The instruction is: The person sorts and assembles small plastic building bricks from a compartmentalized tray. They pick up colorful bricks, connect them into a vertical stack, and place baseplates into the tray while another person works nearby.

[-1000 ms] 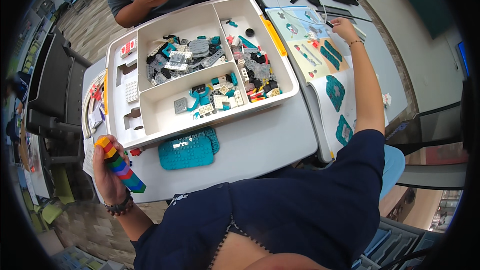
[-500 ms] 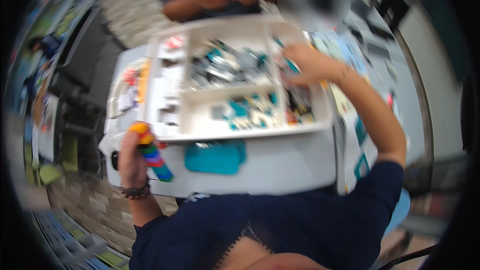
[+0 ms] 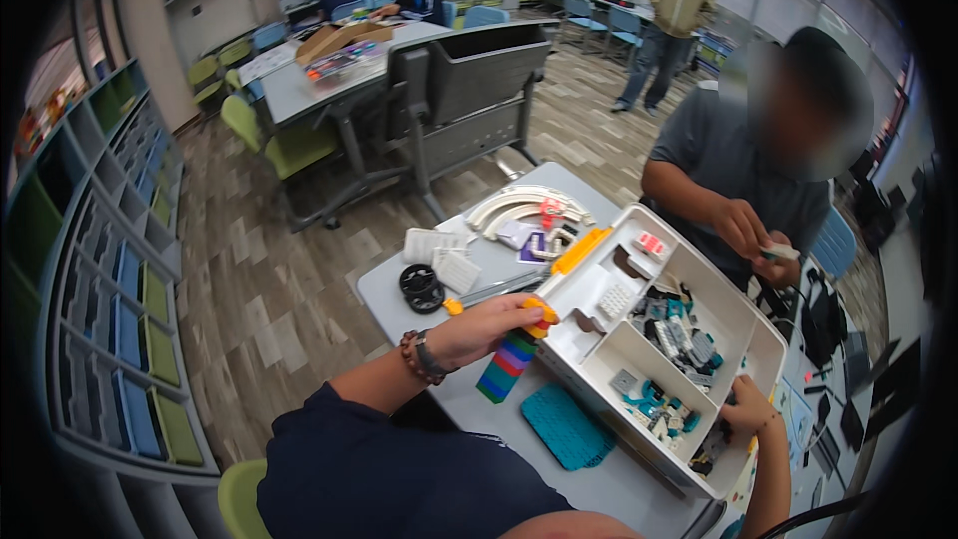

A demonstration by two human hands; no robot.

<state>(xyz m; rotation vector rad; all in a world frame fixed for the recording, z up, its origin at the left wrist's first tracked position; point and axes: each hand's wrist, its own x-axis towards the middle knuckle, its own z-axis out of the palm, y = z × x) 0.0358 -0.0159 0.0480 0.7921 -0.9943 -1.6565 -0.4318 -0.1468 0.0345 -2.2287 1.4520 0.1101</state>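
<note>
My left hand is closed on a stack of building bricks, in bands of yellow, red, blue, purple and green. The stack hangs tilted beside the left wall of a white sorting tray. My right hand reaches into the tray's right compartment, over small dark pieces; its fingertips are hidden. Grey, white and teal pieces fill the large middle compartment. Smaller teal and white pieces lie in the one nearer me. A teal studded plate rests on the table just in front of the tray.
White curved parts, a black wheel and white panels lie on the table's left. Across the tray a person handles a small pale piece. A folded grey table stands beyond; shelves line the left.
My view has swung left and up, bringing the room into sight. The brick stack stays in my left hand. My right hand has shifted toward the near end of the right compartment.
</note>
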